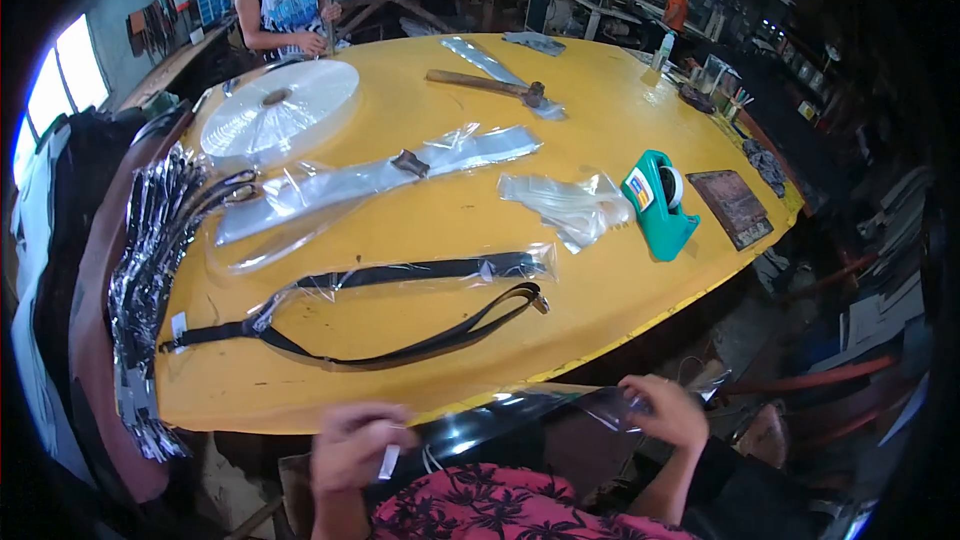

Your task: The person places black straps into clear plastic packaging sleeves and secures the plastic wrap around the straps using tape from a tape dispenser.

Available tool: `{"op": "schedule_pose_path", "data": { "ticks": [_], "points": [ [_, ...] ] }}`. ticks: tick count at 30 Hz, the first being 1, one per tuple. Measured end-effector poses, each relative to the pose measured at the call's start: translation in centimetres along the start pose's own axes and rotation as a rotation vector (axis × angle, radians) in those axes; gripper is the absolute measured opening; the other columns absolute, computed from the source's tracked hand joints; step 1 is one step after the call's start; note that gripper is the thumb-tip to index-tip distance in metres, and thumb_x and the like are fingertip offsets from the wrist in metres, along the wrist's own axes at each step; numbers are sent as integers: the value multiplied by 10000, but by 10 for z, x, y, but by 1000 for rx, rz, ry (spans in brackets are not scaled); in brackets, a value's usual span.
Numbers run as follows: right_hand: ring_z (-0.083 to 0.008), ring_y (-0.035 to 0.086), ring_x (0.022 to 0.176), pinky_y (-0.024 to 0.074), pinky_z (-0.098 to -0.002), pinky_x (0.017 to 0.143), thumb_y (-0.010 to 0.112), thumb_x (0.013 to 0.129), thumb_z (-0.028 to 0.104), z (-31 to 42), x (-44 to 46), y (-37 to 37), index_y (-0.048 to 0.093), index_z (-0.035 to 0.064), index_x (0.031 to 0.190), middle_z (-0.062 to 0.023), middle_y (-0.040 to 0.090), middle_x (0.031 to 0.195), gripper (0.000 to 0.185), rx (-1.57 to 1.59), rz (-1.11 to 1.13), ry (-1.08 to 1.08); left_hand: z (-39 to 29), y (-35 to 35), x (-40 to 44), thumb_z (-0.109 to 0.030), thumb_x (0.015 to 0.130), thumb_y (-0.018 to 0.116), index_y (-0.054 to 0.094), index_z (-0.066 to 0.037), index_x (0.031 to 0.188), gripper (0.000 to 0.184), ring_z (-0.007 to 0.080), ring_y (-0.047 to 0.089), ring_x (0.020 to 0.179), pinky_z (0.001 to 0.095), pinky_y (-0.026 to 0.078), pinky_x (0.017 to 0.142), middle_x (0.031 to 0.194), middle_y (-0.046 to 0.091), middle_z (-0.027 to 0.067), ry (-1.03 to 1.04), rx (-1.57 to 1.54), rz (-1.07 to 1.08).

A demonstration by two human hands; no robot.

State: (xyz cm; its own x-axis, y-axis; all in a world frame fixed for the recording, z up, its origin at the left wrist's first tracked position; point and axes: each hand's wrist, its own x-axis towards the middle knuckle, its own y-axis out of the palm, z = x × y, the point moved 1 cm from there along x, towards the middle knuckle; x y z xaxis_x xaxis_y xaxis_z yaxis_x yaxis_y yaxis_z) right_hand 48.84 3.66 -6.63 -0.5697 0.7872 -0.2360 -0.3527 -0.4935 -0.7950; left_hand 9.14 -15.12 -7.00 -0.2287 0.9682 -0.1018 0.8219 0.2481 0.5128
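Over my lap, below the table's near edge, a black belt in a clear plastic sleeve stretches between my hands. My left hand is closed at its left end, with a small white tag hanging under the fingers. On the right, my right hand pinches the clear plastic near the sleeve's other end. Just beyond them on the table lies another black belt, looped, with a metal buckle and partly in plastic.
The yellow table carries a plastic roll, a hammer, clear sleeves, a green tape dispenser and a dark slab. Wrapped belts hang over the left edge. A person stands at the far side.
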Motion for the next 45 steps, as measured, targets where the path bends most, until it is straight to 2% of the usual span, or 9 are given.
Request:
{"op": "schedule_pose_path", "data": {
  "ticks": [2,7,10,16,20,22,27,36,45],
  "points": [
    [-352,579,1255,455,-434,1058,826,726,168,7,-9,18,550,75,1380,-184,592,1366,716,12,10,-135,42,38,15,-65,961,653,664,111,1185,285,161,654,844,262,521,747,956,706,127,-232,-140,91],
    [-343,480,1379,379,-430,1130,876,771,267,73,22,57,527,29,1409,-172,531,1464,765,587,8,-583,88,66,18,-105,986,663,621,70,1291,354,125,660,962,235,526,884,1085,705,100,-486,-166,191],
    [-237,658,1114,502,-361,976,785,874,157,80,42,92,627,19,1291,-151,691,1201,467,714,105,-455,84,58,17,-84,988,648,609,80,1299,354,134,660,979,247,526,901,1110,700,118,-397,-153,147],
    [-151,658,955,517,-314,879,730,929,155,101,62,114,653,26,1255,-94,722,1034,359,731,125,-450,73,25,8,-200,961,698,546,90,1359,515,199,646,1023,319,514,962,1207,651,165,-234,-186,81],
    [-104,606,880,500,-279,794,690,974,214,104,66,126,649,30,1267,-26,680,952,348,885,248,-306,62,27,-2,-186,793,866,476,23,1441,785,218,615,1068,344,514,949,1268,589,142,-56,66,116],
    [-83,583,849,480,-254,756,680,985,228,98,69,135,651,33,1262,-6,658,927,340,1017,351,-253,50,28,-3,-235,739,900,488,-2,1434,841,239,646,1035,342,505,947,1224,606,150,259,971,80],
    [-40,511,753,422,-202,670,669,1000,281,91,72,149,659,45,1245,40,587,850,340,1180,595,-116,51,29,1,33,799,750,731,-26,1013,223,283,683,910,361,537,847,976,712,136,452,1024,-12],
    [-190,663,1095,525,-318,944,706,959,223,76,78,82,602,-2,1308,-128,698,1195,428,681,302,-298,47,32,28,-7,857,741,696,-7,934,89,285,692,857,355,543,763,921,705,133,336,988,103],
    [-211,653,1119,492,-355,995,786,882,186,58,99,21,655,6,1229,-108,708,1166,412,739,-230,-240,23,50,55,10,918,670,669,0,1002,85,237,724,945,349,562,865,991,745,148,242,598,332]
  ]
}}
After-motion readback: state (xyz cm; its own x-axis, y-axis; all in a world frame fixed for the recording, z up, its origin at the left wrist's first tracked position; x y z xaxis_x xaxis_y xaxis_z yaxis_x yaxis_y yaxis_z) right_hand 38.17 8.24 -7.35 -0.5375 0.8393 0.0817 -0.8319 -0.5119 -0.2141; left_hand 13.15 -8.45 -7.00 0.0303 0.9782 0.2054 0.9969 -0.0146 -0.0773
